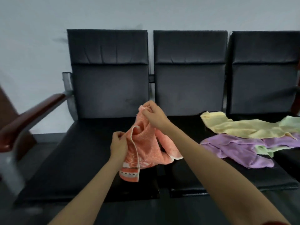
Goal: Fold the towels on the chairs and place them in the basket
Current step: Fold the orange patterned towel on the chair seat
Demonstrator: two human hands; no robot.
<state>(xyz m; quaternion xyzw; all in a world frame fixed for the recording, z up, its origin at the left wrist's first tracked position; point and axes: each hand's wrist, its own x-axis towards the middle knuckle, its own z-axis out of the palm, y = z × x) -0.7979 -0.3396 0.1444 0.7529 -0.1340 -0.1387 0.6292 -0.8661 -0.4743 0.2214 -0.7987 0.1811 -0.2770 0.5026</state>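
- An orange towel (pixel 146 143) is held up over the chairs (pixel 103 88), pinched at its edge by the left hand (pixel 118 143) and the right hand (pixel 154 116), seemingly so that corners can be found.
- Yellow towel (pixel 235 125) and purple towel (pixel 235 150) are left unfolded at right; no basket is seen.

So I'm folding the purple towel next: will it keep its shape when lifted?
Probably floppy: the purple towel lies rumpled in soft folds. Likely thin and light, its edges flat on the seat.
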